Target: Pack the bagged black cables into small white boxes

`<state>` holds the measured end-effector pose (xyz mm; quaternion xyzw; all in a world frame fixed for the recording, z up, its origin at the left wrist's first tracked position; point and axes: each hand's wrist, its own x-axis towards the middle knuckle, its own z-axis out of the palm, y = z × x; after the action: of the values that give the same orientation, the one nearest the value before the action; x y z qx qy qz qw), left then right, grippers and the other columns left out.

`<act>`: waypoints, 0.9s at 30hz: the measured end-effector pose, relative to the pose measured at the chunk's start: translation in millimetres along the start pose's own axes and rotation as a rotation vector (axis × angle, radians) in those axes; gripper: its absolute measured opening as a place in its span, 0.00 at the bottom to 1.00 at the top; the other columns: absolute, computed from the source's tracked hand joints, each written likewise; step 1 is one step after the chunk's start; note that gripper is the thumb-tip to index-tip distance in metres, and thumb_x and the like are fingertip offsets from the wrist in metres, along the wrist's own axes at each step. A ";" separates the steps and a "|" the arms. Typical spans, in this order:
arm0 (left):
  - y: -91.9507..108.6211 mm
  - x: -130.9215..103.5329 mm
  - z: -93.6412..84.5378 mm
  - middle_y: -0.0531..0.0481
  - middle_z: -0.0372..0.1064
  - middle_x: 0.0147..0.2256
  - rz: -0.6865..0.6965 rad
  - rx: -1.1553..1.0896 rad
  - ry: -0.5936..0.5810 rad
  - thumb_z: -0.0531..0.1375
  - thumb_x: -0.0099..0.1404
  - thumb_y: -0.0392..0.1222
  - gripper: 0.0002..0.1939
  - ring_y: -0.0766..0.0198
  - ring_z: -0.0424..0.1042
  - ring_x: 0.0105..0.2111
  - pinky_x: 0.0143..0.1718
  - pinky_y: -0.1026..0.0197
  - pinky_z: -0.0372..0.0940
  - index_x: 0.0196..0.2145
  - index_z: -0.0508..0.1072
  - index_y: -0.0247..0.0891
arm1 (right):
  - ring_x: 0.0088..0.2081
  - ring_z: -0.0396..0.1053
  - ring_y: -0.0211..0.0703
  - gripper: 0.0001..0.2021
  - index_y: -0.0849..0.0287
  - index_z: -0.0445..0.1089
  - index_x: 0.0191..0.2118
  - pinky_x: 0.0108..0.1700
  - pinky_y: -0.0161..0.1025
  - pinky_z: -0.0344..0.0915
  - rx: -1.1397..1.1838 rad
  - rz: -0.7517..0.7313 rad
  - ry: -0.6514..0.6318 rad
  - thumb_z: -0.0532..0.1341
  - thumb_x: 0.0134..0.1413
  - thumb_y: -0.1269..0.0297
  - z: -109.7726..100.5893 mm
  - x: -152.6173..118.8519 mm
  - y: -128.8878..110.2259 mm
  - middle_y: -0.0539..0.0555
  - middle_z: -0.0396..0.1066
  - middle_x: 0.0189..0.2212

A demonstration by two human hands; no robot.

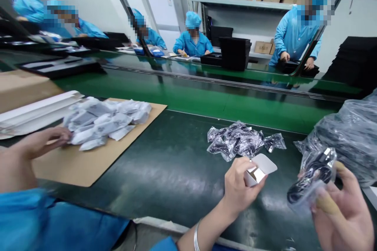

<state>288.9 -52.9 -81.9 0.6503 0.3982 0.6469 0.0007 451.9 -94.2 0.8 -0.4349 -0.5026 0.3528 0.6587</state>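
My left hand (238, 188), with a bracelet at the wrist, holds a small white carton (260, 169) whose top flap stands open. My right hand (343, 213) grips a clear plastic bag with a coiled black cable (313, 178) inside, just right of the carton. A pile of similar bagged black cables (240, 140) lies on the dark green table (165, 172) just beyond the carton.
A co-worker's hand (38, 143) at the left touches white packets (103, 121) on a brown cardboard sheet (85, 164). A big bag of bagged cables (350, 133) sits at the right. Beyond runs a green conveyor (188, 94), with people in blue behind it.
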 end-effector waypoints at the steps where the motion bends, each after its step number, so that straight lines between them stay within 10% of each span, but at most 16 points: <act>1: 0.7 -0.4 0.7 0.46 0.71 0.36 0.001 0.001 0.002 0.62 0.66 0.45 0.15 0.60 0.74 0.35 0.34 0.60 0.71 0.47 0.62 0.40 | 0.21 0.70 0.37 0.30 0.48 0.61 0.59 0.21 0.31 0.66 -0.042 -0.053 0.030 0.69 0.51 0.64 6.5 -2.8 -1.4 0.50 0.74 0.28; 11: 3.7 -7.2 6.8 0.45 0.72 0.37 -0.009 -0.017 0.060 0.60 0.66 0.44 0.19 0.60 0.74 0.34 0.32 0.58 0.73 0.51 0.60 0.38 | 0.29 0.68 0.38 0.28 0.58 0.66 0.60 0.32 0.34 0.65 -0.993 -0.855 0.148 0.68 0.52 0.73 48.8 -16.3 4.7 0.53 0.73 0.32; 14: 4.3 -8.2 6.7 0.45 0.72 0.37 -0.022 0.005 0.071 0.58 0.66 0.41 0.18 0.60 0.73 0.33 0.32 0.58 0.73 0.52 0.59 0.38 | 0.30 0.64 0.42 0.27 0.68 0.64 0.59 0.35 0.38 0.63 -1.116 -1.013 -0.008 0.66 0.53 0.76 52.9 -11.1 3.6 0.55 0.73 0.29; 21: 1.0 -9.8 2.9 0.44 0.71 0.39 -0.032 -0.070 0.025 0.58 0.68 0.48 0.22 0.60 0.73 0.32 0.30 0.59 0.72 0.54 0.57 0.38 | 0.44 0.64 0.49 0.13 0.63 0.69 0.50 0.46 0.45 0.59 -0.951 -0.856 -0.253 0.59 0.61 0.70 48.4 -19.4 35.4 0.59 0.71 0.41; 27: 0.5 -11.5 5.9 0.46 0.70 0.39 -0.059 -0.087 0.009 0.61 0.66 0.42 0.24 0.62 0.73 0.32 0.30 0.60 0.71 0.55 0.56 0.41 | 0.57 0.59 0.59 0.12 0.58 0.71 0.46 0.53 0.50 0.57 -1.045 -0.858 0.065 0.65 0.55 0.67 49.0 -25.1 45.2 0.62 0.62 0.52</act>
<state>296.0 -56.3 -92.3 0.6347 0.3889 0.6662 0.0462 397.0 -89.2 -44.3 -0.4686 -0.7153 -0.2424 0.4582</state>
